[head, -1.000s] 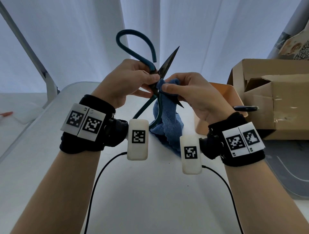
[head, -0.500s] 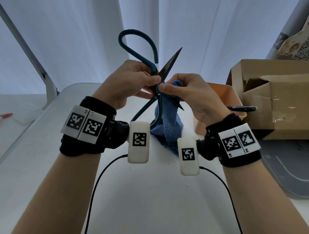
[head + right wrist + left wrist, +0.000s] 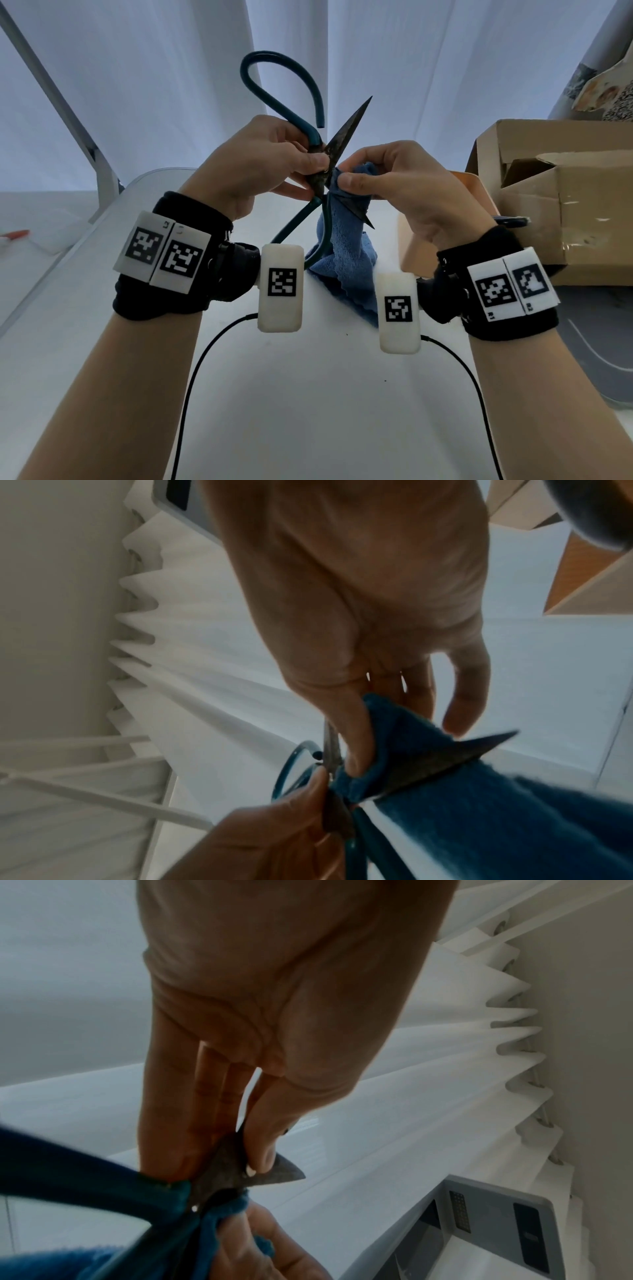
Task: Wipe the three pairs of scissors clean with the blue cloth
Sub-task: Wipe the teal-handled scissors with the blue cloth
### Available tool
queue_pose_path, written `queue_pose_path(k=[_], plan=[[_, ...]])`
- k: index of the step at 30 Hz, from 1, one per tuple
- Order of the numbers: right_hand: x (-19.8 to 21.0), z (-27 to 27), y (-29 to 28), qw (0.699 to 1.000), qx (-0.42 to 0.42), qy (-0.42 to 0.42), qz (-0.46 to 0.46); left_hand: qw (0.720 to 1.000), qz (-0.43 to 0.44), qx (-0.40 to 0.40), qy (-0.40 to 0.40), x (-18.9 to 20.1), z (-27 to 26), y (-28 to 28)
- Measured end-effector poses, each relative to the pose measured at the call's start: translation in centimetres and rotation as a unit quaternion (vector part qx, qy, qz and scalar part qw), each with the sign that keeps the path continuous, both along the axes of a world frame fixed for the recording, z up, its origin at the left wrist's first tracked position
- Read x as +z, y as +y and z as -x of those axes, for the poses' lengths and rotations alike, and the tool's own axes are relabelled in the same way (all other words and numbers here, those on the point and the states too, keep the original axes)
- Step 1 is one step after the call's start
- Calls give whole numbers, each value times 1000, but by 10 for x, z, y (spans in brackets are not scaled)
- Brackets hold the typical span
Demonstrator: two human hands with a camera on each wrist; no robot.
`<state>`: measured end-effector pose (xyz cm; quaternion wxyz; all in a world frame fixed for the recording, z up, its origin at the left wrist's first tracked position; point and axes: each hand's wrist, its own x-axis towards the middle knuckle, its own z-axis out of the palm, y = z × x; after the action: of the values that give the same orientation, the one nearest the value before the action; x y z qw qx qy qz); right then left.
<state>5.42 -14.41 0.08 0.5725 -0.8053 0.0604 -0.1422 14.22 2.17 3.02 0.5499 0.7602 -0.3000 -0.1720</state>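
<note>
Large scissors (image 3: 346, 137) with dark teal looped handles and tarnished blades are held up above the white table, blades spread wide apart. My left hand (image 3: 274, 164) pinches them at the pivot, thumb on the metal (image 3: 263, 1161). My right hand (image 3: 387, 174) pinches the blue cloth (image 3: 346, 246) against the lower blade close to the pivot (image 3: 356, 767); the rest of the cloth hangs down to the table. The lower blade's tip (image 3: 368, 222) pokes out below my right hand. Another pair's dark handle (image 3: 510, 221) sticks out of the orange bin.
An orange bin (image 3: 411, 246) stands right behind my right hand, with an open cardboard box (image 3: 565, 205) beyond it. White curtains hang behind the table (image 3: 308, 394). A metal frame post (image 3: 61, 109) rises at the left. Two black cables run from the wrist units.
Both hands have lifted the scissors slightly. The right hand's pinch with the cloth has slid inward along the blade toward the pivot.
</note>
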Motion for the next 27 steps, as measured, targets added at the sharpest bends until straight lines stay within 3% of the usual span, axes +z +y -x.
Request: queue_pose_path(k=[5,10,15,17,19,23,27], plan=[[-5,0,0,999,-41,-11,22,1000,-6,10,-15,-1,3,-4],[2,5,-4,1000,2,12,23,1000,-13,1,-6,-1,2,-1],[2,6,-15,995,-85,-16,57,1000,-11,24,-4,2,-1,2],[2,6,-15,993,-103,-51,17,1000,-10,24,0,3,-2,4],[3,4,-10,994,-83,-70,-26,1000,-12,22,-2,3,-1,3],[2,4,1,998,-27,-56,-16,1000,-18,19,-13,1,-1,1],[0,2,1,997,-62,-38,-1,1000,-10,15,-9,1,1,1]])
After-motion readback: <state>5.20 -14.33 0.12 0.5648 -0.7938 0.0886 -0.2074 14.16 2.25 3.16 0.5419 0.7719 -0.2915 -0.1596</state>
